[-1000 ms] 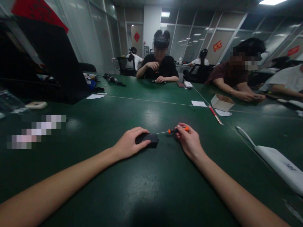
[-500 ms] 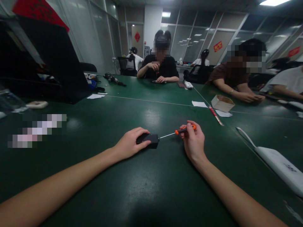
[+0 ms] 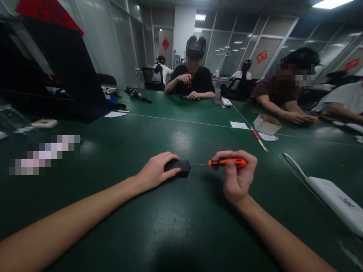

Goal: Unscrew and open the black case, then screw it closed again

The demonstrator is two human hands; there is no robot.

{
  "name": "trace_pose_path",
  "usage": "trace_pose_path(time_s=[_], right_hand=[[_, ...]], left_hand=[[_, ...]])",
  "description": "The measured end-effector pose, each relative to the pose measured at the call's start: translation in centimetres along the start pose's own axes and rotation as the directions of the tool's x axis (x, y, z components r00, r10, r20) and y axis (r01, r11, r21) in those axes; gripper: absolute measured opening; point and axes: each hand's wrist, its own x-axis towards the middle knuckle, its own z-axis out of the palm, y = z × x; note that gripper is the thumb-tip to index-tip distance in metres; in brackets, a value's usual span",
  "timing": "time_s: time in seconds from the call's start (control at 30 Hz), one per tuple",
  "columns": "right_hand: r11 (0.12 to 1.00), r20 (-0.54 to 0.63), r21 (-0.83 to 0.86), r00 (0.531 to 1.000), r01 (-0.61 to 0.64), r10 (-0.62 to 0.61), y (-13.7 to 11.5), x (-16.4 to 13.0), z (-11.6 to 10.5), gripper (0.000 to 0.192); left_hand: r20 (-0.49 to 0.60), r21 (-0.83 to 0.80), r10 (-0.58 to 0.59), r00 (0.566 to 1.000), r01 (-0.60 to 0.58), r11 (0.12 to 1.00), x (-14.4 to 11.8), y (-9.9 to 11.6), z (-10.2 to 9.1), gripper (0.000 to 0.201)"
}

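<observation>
My left hand (image 3: 159, 168) is closed around a small black box (image 3: 184, 168) and steadies it on the green tabletop (image 3: 170, 219). Its fingers lie over the far side and the thumb along the near side. To the right, my right hand (image 3: 240, 175) grips the orange and black handle of a screwdriver (image 3: 231, 163), with the thumb pressed on the handle. The thin shaft points left and lies nearly level. Its tip meets the right end of the black box; whether it sits in a screw is too small to tell.
A white power strip (image 3: 337, 200) lies at the right. Farther back stand an open cardboard box (image 3: 266, 124) and a red-and-white stick (image 3: 258, 139). A black monitor (image 3: 68, 71) rises at the left. Across the table sit a person in black (image 3: 194, 77) and another person (image 3: 283, 87).
My right hand has moved slightly right and rolled over the handle, and the screwdriver now lies more level instead of slanting up. My left hand and the black box have stayed in place.
</observation>
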Motion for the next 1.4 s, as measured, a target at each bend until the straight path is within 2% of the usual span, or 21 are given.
trace_pose_path(time_s=[0.03, 0.07, 0.1, 0.17, 0.2, 0.27, 0.47, 0.63, 0.7, 0.77, 0.87, 0.93, 1.0, 1.1, 1.17, 1.27, 1.3, 1.4], right_hand=[[0.992, -0.067, 0.04, 0.991, -0.117, 0.12, 0.5, 0.2, 0.0, 0.018], [0.962, -0.129, 0.1, 0.955, -0.254, 0.266, 1.2, 0.4, 0.0, 0.021], [0.911, -0.158, 0.169, 0.902, -0.376, 0.401, 2.0, 0.6, -0.1, 0.027], [0.744, -0.143, 0.296, 0.742, -0.599, 0.655, 3.6, 0.8, -0.3, 0.042], [0.708, -0.127, 0.31, 0.71, -0.635, 0.692, 4.3, 0.8, -0.5, 0.044], [0.679, -0.111, 0.322, 0.686, -0.66, 0.719, 5.1, 0.8, -0.6, 0.048], [0.736, -0.119, 0.338, 0.749, -0.586, 0.651, 4.5, 0.8, -0.7, 0.046], [0.66, -0.049, 0.35, 0.69, -0.665, 0.722, 5.1, 0.8, -1.1, 0.044], [0.663, -0.037, 0.331, 0.693, -0.671, 0.72, 5.2, 0.7, -1.0, 0.042], [0.685, -0.033, 0.311, 0.713, -0.658, 0.7, 4.9, 0.5, -0.7, 0.041], [0.758, -0.045, 0.276, 0.779, -0.591, 0.625, 4.2, 0.1, -0.1, 0.039], [0.784, -0.018, 0.217, 0.801, -0.581, 0.599, 4.0, -0.1, 0.2, 0.036], [0.774, 0.05, 0.135, 0.785, -0.618, 0.618, 4.1, -0.1, 0.3, 0.036], [0.746, 0.167, 0.014, 0.737, -0.666, 0.655, 3.8, 0.0, 0.1, 0.033], [0.798, 0.285, -0.149, 0.748, -0.584, 0.6, 3.3, 0.2, 0.1, 0.027], [0.893, 0.495, -0.377, 0.761, -0.246, 0.418, 2.2, 0.2, 0.0, 0.021], [0.902, 0.528, -0.408, 0.769, -0.142, 0.36, 2.0, 0.3, 0.0, 0.021], [0.898, 0.531, -0.438, 0.816, 0.034, 0.228, 2.0, 0.4, -0.5, 0.018]], left_hand=[[0.0, 0.001, -0.003, 1.0, 0.003, 1.0, 0.0, 0.0, 0.0, 0.03], [0.0, 0.003, -0.006, 1.0, 0.006, 1.0, 0.0, 0.1, -0.1, 0.03], [0.002, 0.005, -0.01, 1.0, 0.01, 1.0, 0.0, 0.1, -0.1, 0.031], [0.006, 0.011, -0.018, 1.0, 0.018, 1.0, 0.0, 0.1, -0.2, 0.031], [0.008, 0.013, -0.023, 1.0, 0.022, 1.0, 0.1, 0.1, -0.2, 0.032], [0.012, 0.018, -0.028, 1.0, 0.027, 0.999, 0.1, 0.1, -0.2, 0.031], [0.007, 0.019, -0.019, 1.0, 0.019, 1.0, 0.0, 0.1, -0.1, 0.032], [-0.013, 0.011, -0.005, 1.0, 0.005, 1.0, -0.1, 0.0, 0.0, 0.032], [-0.021, 0.005, 0.004, 1.0, -0.004, 1.0, -0.1, -0.1, 0.0, 0.032], [-0.025, 0.009, 0.007, 1.0, -0.007, 1.0, 0.0, -0.1, 0.0, 0.033], [-0.028, 0.022, 0.001, 1.0, -0.001, 1.0, 0.0, -0.1, 0.0, 0.035], [-0.028, 0.03, -0.007, 1.0, 0.007, 1.0, 0.0, -0.1, 0.0, 0.035], [-0.024, 0.036, -0.007, 1.0, 0.008, 0.999, 0.0, -0.2, 0.1, 0.035], [-0.035, 0.036, -0.001, 0.999, 0.002, 0.999, -0.1, -0.2, 0.2, 0.034], [-0.047, 0.022, -0.003, 0.999, 0.004, 1.0, -0.1, -0.3, 0.2, 0.032], [-0.058, 0.001, -0.002, 0.998, 0.002, 1.0, -0.1, -0.3, 0.2, 0.032], [-0.058, -0.003, 0.002, 0.998, -0.002, 1.0, -0.2, -0.2, 0.2, 0.032], [-0.057, -0.009, 0.018, 0.998, -0.018, 1.0, -0.2, -0.2, 0.1, 0.033]])
